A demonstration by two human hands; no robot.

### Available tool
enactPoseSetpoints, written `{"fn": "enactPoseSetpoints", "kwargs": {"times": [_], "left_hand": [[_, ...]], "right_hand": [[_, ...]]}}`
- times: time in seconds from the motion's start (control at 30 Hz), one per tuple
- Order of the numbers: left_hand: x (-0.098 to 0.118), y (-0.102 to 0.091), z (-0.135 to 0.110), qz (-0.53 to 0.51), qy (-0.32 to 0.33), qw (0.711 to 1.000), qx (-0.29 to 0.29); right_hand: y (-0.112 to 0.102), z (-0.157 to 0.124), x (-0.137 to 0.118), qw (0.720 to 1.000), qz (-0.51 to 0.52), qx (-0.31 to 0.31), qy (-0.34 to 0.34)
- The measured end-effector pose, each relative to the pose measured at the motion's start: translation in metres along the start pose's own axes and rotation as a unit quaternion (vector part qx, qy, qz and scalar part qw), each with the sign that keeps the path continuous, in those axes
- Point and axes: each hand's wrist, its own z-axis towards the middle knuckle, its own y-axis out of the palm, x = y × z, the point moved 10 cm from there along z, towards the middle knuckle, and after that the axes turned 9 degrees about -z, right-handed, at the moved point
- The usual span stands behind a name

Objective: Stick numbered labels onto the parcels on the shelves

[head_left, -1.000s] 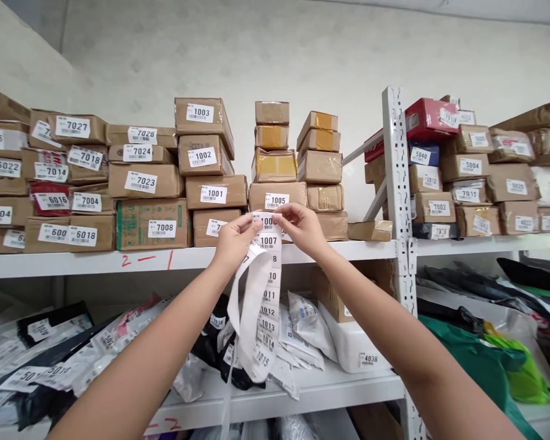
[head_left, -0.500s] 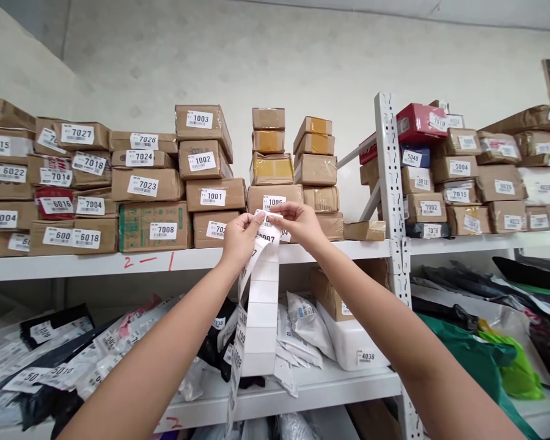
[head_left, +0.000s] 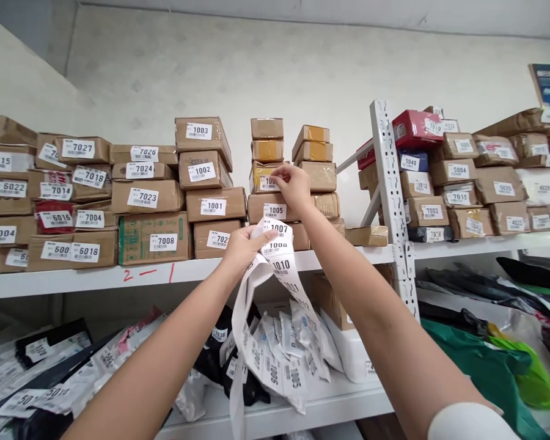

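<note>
White shelving (head_left: 119, 278) is holding boxes (head_left: 151, 241). Left hand (head_left: 242, 244) is pinching a label strip (head_left: 278, 244); right hand (head_left: 294, 186) is pinching a sticker (head_left: 267, 182) against one.

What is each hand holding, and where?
Left hand pinches the label strip at its top end, beside 1007. Right hand touches a small label on the yellow-taped box; pinched or pressed, unclear.

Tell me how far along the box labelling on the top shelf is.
Done: boxes 1001 to 1003 and box 1005 carry numbers. In hand: the right hand sticks a label on the yellow-taped box; the left hand holds the label strip, 1007 on top. Left: the two boxes above and the neighbouring stack show no labels.
</note>
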Motion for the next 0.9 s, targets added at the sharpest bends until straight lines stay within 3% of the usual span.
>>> {"fn": "enactPoseSetpoints", "kwargs": {"times": [0.13, 0.2, 0.27, 0.33, 0.43, 0.5, 0.57, 0.77, 0.9], "left_hand": [[0.007, -0.012, -0.005, 0.047, 0.070, 0.996, -0.016], [0.015, -0.018, -0.005, 0.072, 0.123, 0.990, -0.026], [0.022, -0.023, -0.005, 0.080, 0.163, 0.983, -0.030], [0.023, -0.027, -0.004, 0.070, 0.165, 0.983, -0.025], [0.025, -0.028, -0.002, 0.035, 0.155, 0.987, -0.010], [0.029, -0.024, 0.000, -0.005, 0.164, 0.986, -0.008], [0.032, -0.017, 0.004, -0.043, 0.172, 0.984, -0.011], [0.041, -0.014, 0.027, 0.001, 0.200, 0.977, 0.070], [0.053, -0.014, 0.035, 0.010, 0.209, 0.972, 0.105]], "right_hand": [[0.005, 0.012, 0.002, 0.987, -0.158, 0.024, -0.031], [-0.003, 0.008, 0.000, 0.978, -0.200, 0.048, -0.033], [-0.007, 0.003, -0.004, 0.978, -0.204, 0.028, -0.045], [-0.011, -0.005, -0.010, 0.986, -0.159, -0.001, -0.059], [-0.010, -0.025, -0.019, 0.996, 0.012, -0.083, -0.041], [0.001, -0.046, -0.028, 0.976, 0.130, -0.171, -0.020], [0.006, -0.063, -0.033, 0.961, 0.188, -0.204, -0.002], [-0.003, -0.064, -0.021, 0.976, 0.192, -0.100, 0.029], [-0.007, -0.030, -0.020, 0.988, 0.150, -0.030, -0.002]]}}
